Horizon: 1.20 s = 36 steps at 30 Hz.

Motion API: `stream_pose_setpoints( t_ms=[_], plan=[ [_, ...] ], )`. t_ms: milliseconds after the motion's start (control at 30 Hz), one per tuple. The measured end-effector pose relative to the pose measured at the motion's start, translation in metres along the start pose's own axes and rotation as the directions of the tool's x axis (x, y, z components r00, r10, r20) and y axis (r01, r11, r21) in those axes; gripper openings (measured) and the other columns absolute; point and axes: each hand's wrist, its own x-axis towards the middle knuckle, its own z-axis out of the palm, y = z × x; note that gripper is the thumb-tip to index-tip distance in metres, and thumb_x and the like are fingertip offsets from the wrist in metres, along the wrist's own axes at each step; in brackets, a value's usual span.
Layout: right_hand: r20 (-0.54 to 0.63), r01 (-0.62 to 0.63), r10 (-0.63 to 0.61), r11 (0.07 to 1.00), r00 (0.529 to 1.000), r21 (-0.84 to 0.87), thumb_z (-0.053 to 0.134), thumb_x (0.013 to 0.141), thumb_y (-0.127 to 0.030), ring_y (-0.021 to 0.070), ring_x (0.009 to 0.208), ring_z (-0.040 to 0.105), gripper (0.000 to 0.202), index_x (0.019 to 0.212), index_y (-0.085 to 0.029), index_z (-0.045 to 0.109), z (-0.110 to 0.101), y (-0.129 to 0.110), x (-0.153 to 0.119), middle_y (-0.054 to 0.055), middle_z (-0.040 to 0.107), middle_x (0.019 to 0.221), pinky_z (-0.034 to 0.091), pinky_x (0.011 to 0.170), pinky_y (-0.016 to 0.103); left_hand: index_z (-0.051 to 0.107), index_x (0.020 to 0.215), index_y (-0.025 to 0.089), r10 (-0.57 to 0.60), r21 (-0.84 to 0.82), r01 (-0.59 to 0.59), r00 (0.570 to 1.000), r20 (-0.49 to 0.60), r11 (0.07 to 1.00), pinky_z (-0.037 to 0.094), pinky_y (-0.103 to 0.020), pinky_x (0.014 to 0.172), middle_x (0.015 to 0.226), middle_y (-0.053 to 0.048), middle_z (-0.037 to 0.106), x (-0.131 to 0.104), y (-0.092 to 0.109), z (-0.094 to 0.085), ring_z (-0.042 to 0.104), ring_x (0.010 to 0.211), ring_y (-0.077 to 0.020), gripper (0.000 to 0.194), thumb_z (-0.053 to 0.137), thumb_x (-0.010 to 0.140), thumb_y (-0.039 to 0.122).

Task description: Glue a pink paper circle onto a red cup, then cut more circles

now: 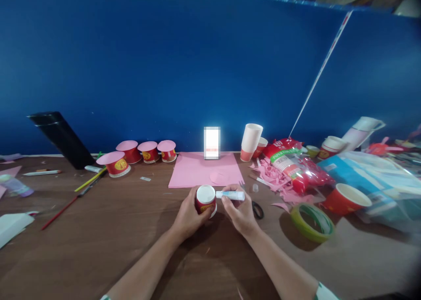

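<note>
My left hand [192, 214] is closed around a red paper cup [201, 205], which stands upside down with its white base facing up. In my right hand [239, 212] is a white glue stick [233, 195], gripped between thumb and fingers. Its tip points left at the rim of the cup's base, and I cannot tell whether they touch. Just beyond both hands lie pink paper sheets [197, 170], with a pink paper circle [219, 177] on top. Dark scissors [258, 210] lie beside my right hand, partly hidden by it.
Several red cups [149, 153] topped with pink discs stand at the back left, near a black bottle [62, 137]. To the right are stacked white cups [251, 140], pink scraps [279, 181], a red package [296, 164], green tape [311, 223] and a tipped cup [347, 199].
</note>
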Motion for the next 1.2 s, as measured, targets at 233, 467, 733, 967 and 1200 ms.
stream_pose_setpoints(
  t_ms=[233,467,733,967,1200],
  plan=[
    [0.043,0.041,-0.036,0.991,0.998,-0.127,0.055,0.074,-0.018,0.01,0.054,0.044,0.005,0.08,-0.018,0.054,0.0011,-0.0042,-0.0009,-0.002,0.053,0.066,0.036,0.05,0.02,0.046,0.11,0.019,-0.025,0.003,0.025,1.0,0.013,1.0,0.044,-0.032,0.079,0.099,-0.005,0.059,0.0001,0.0012,0.0002,0.056,0.088,-0.0194,0.046,0.061,0.067,0.029],
    [0.05,0.035,-0.027,0.985,0.998,-0.166,0.055,0.074,-0.02,0.0107,0.053,0.047,0.005,0.078,-0.017,0.055,0.0002,-0.0079,0.0004,-0.001,0.055,0.064,0.038,0.05,0.02,0.047,0.11,0.02,-0.019,0.016,0.019,1.0,0.004,1.0,0.044,-0.03,0.077,0.098,-0.004,0.06,0.0,0.0,0.0004,0.057,0.087,-0.0184,0.046,0.062,0.067,0.029],
    [0.045,-0.005,0.011,0.992,0.999,-0.124,0.055,0.075,-0.021,0.0105,0.055,0.047,0.006,0.079,-0.017,0.055,-0.0007,-0.004,0.002,-0.001,0.055,0.064,0.039,0.052,0.02,0.045,0.112,0.02,-0.007,0.01,0.007,1.0,0.003,1.0,0.043,-0.03,0.079,0.1,-0.004,0.06,0.0002,-0.0004,-0.0001,0.057,0.089,-0.0189,0.048,0.061,0.067,0.028],
    [0.037,-0.04,0.043,0.998,0.998,-0.055,0.057,0.073,-0.023,0.0097,0.053,0.046,0.008,0.076,-0.016,0.057,0.0018,-0.0063,0.002,-0.001,0.054,0.062,0.038,0.05,0.02,0.045,0.111,0.019,-0.022,-0.004,0.022,1.0,0.021,1.0,0.044,-0.031,0.078,0.098,-0.005,0.06,0.0,0.0016,0.0003,0.057,0.088,-0.0193,0.047,0.061,0.067,0.027],
    [0.067,-0.16,0.15,0.973,0.986,0.169,0.06,0.072,-0.031,0.0063,0.042,0.036,0.016,0.076,-0.016,0.055,0.0017,-0.0007,0.0019,-0.005,0.044,0.052,0.03,0.039,0.018,0.045,0.111,0.019,-0.022,-0.003,0.022,0.999,0.029,1.0,0.044,-0.032,0.08,0.1,-0.004,0.059,-0.0001,-0.002,0.0008,0.056,0.089,-0.0191,0.048,0.061,0.066,0.024]
  ],
)
